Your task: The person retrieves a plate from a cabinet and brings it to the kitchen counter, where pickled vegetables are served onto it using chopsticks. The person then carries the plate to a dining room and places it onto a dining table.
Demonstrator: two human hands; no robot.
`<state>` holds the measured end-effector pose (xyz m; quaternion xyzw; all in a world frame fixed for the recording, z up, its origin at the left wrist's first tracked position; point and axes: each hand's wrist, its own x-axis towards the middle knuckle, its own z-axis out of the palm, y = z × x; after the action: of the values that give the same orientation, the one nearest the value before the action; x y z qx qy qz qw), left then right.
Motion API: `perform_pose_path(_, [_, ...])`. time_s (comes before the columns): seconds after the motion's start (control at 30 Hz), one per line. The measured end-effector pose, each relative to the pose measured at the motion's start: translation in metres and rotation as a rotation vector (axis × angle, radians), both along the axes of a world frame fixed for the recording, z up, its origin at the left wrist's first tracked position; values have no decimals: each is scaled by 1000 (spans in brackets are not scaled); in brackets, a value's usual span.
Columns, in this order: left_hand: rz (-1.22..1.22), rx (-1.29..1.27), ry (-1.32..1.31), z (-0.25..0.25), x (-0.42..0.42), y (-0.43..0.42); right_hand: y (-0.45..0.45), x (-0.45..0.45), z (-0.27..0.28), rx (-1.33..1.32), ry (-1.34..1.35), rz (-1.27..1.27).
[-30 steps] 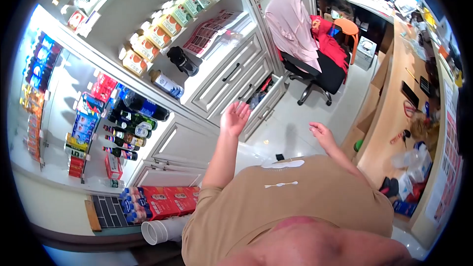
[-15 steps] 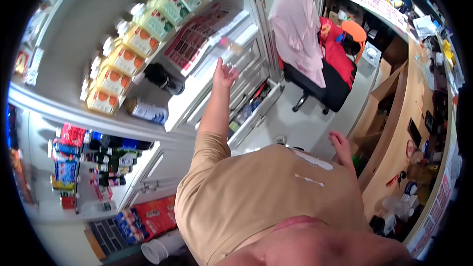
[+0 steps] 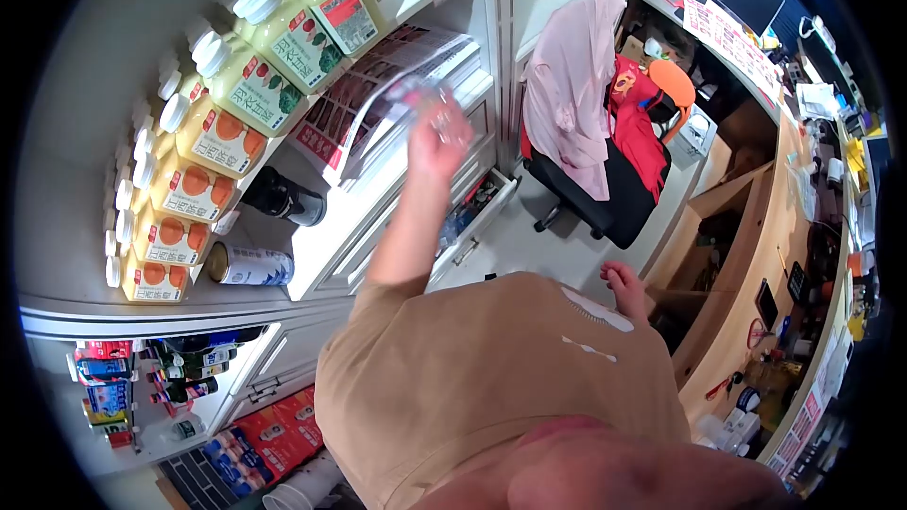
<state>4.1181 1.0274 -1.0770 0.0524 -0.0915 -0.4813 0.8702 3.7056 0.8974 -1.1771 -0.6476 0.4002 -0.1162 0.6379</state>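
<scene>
My left hand (image 3: 439,144) reaches over the shelf on the left, its fingers closed on a clear plastic item (image 3: 413,93) with a pinkish part. Blur hides the item's exact shape. Under and beside it lie printed sheets (image 3: 351,99), one with its edge curving upward. My right hand (image 3: 622,289) hangs low in front of my body on the right, fingers curled in with nothing visible in them.
Juice bottles (image 3: 219,137) line the upper left shelf, with a dark bottle (image 3: 283,196) and a can (image 3: 250,264) beside them. A drawer (image 3: 477,217) stands pulled out below. A black chair (image 3: 590,194) draped with cloth is ahead; a wooden counter (image 3: 746,312) runs along the right.
My left hand has moved up to the clear item and closed on it. The sheets' edge now curves up. My right hand has curled its fingers. The view has shifted closer to the juice shelf.
</scene>
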Motion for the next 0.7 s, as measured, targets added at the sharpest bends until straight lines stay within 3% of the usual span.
perform_pose_path(0.13, [-144,426,244,32,-131,21,-10,-1,-10,9,37,44])
perform_pose_path(0.33, [-485,255,47,41,-172,26,-38,-13,-11,25,32,122])
perform_pose_path(0.43, [-394,340,-252,57,-182,30,-50,-16,-15,12,25,146])
perform_pose_path(0.53, [-85,544,-392,64,-185,30,-49,-24,-21,-39,38,136])
perform_pose_path(0.7, [191,602,-393,24,-94,21,-50,-45,-43,-171,62,152])
